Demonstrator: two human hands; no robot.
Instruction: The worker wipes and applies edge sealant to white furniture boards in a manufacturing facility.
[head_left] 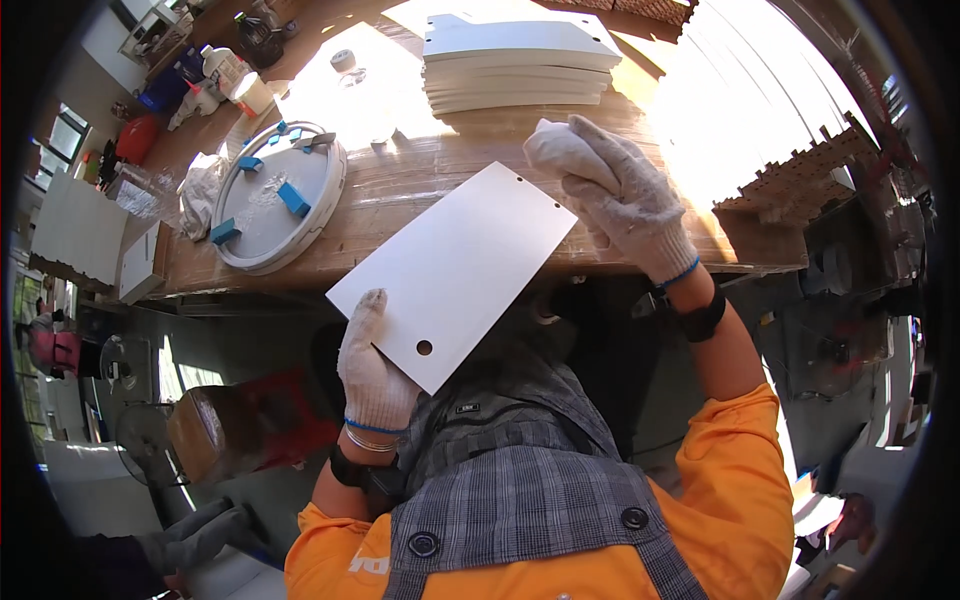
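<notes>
A flat white panel [455, 270] with one large round hole and a few small ones is tilted over the table's front edge. My gloved left hand [372, 370] grips its lower left corner, thumb on top and the other fingers hidden beneath. Just past the panel's far right corner, my gloved right hand [630, 195] is closed around a bunched white cloth [565, 152]. That cloth is held up, apart from the panel. Both gloves are off-white knit with blue cuffs.
A stack of white panels [520, 75] stands at the table's back. To the left lies a round white lid [250, 257] holding blue blocks [293, 198] and white residue. Bottles [222, 68] and a crumpled rag [200, 190] sit beyond it. Notched brown racks [800, 185] are at right.
</notes>
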